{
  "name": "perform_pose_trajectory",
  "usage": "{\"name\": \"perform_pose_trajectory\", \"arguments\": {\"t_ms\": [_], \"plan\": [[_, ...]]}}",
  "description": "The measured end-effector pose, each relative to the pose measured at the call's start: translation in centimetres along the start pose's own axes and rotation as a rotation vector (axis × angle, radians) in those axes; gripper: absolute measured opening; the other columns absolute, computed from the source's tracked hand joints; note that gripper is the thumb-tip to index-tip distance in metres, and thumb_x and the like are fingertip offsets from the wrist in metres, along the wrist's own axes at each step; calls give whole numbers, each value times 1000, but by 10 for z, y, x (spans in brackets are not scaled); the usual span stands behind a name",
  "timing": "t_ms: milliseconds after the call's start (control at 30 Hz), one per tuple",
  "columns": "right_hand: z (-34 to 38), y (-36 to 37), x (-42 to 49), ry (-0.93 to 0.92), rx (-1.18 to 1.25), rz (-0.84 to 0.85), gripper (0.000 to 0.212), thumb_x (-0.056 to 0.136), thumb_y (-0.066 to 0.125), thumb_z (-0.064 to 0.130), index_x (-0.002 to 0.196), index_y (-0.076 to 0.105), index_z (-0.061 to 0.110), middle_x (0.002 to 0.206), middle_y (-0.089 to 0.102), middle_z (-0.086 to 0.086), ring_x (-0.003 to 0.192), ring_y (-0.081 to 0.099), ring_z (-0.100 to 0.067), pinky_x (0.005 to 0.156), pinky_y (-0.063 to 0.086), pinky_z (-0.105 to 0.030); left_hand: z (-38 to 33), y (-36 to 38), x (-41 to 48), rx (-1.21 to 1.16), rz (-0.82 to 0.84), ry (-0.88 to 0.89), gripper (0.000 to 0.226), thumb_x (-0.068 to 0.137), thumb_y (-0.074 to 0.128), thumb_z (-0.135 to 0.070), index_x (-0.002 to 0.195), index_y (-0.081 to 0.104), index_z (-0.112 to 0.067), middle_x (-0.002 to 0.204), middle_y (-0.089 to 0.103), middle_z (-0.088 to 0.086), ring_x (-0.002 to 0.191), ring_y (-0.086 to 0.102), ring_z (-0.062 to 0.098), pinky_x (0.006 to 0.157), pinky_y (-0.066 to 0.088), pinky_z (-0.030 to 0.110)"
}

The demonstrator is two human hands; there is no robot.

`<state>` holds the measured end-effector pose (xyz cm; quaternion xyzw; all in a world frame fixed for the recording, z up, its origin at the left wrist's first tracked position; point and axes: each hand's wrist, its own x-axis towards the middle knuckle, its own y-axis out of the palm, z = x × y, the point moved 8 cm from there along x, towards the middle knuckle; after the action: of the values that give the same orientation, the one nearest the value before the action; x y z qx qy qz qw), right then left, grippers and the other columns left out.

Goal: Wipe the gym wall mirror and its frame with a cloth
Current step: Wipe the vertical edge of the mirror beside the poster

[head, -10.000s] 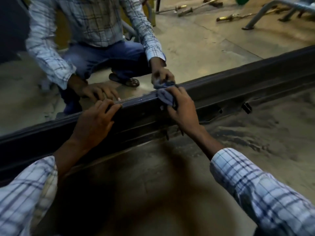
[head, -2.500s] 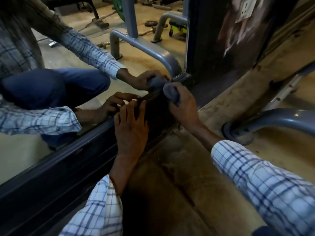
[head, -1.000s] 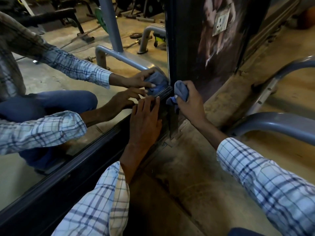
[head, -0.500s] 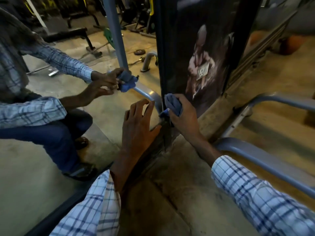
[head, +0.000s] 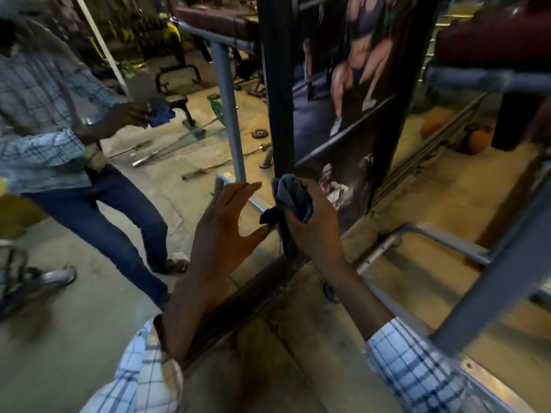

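My R hand (head: 310,222) grips bunched cloth (head: 293,198) against frame (head: 278,114) upright, near lower-right corner of mirror (head: 149,189). My L hand (head: 226,228): fingers spread, holding nothing, prob. flat on mirror just beside frame; contact unclear.

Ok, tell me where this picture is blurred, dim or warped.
Head view: dim, warm light; motion blur smears the mirror at left and the grey bar at right; left hand, right hand and cloth are fairly sharp; the frame leans from wide-angle distortion.
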<state>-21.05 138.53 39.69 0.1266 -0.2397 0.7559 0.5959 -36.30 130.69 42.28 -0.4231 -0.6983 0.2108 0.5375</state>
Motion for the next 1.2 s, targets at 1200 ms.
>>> {"name": "perform_pose_trajectory", "arguments": {"t_ms": [1200], "plan": [[201,-117,-236,521,485,110,8,95,71,23,87,73,22,79,73,3,73,68,-10,63,54,-23,-214,-179,-224,-746,-354,-688,59,78,89,-37,130,61,-29,132,65,-9,124,62,8,95,57,34]]}}
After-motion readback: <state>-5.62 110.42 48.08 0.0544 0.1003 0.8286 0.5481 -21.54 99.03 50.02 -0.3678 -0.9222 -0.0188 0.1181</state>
